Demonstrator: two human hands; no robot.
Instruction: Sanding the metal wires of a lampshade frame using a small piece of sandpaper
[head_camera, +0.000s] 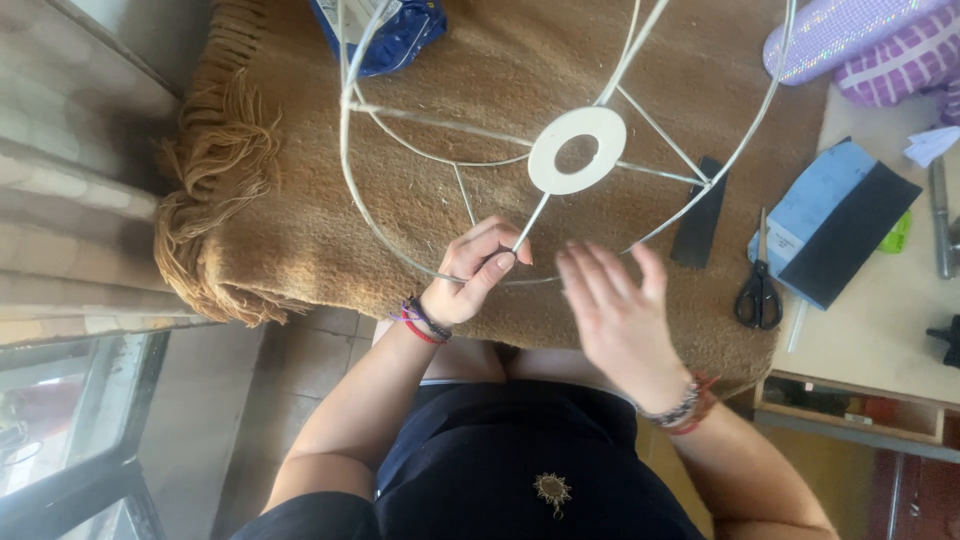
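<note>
From the head camera, looking straight down: a white wire lampshade frame (560, 150) lies on a brown fringed blanket (300, 200) spread over the table, its flat white ring fitting (578, 150) near the centre with thin spokes running out to the rim. The left hand (470, 275) is at the near edge, its grip pinched closed on the wire where a spoke meets the lower rim, thumb and forefinger tight on the joint. The right hand (620, 315) hovers just beside it, fingers spread wide, holding nothing, blurred in the shot.

To handle this well, I'd judge the pinch should sit right on the joint so the light frame doesn't spring or roll on the soft blanket, with the free hand coming in close to the same spot.

Off to the right, black-handled scissors (759, 290) lie near a blue box (815, 200) with a black strip across it; a second black strip (700, 225) rests under the rim. A blue packet (395, 35) sits at the top.
</note>
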